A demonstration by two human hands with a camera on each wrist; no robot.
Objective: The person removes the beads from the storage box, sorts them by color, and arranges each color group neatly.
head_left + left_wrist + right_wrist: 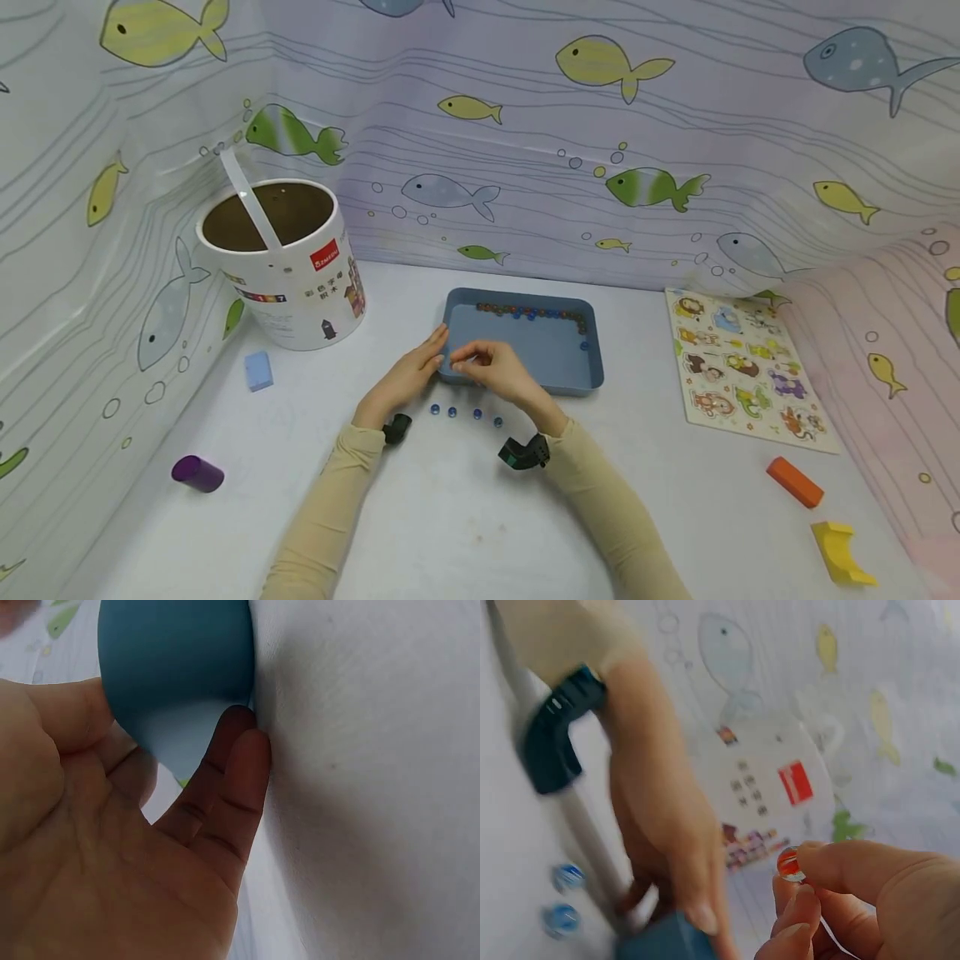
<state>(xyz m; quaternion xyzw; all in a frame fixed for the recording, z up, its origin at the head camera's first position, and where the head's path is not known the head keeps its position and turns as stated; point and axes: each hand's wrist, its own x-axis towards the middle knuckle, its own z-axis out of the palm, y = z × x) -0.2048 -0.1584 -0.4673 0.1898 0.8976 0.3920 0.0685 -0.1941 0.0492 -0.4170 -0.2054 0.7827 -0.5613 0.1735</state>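
Between the thumb and fingertips of my right hand (496, 370) is a clear glass marble with an orange-red swirl (789, 864). This hand hovers over the left front part of a blue-grey tray (525, 350). My left hand (405, 380) rests against the tray's left side, fingers fairly straight along the outer wall; the left wrist view shows the fingers (238, 776) touching the blue wall (176, 660). Inside the tray, several red-brown and blue marbles (532, 314) line the back wall and bend down the right side. A row of several blue marbles (477, 413) lies in front of the tray.
A large white bucket (300, 292) stands at the back left, near a light blue block (258, 371) and a purple cylinder (198, 473). To the right lie an animal puzzle board (742, 367), an orange block (795, 482) and a yellow curved block (840, 552). A fish-print curtain (525, 167) surrounds the table.
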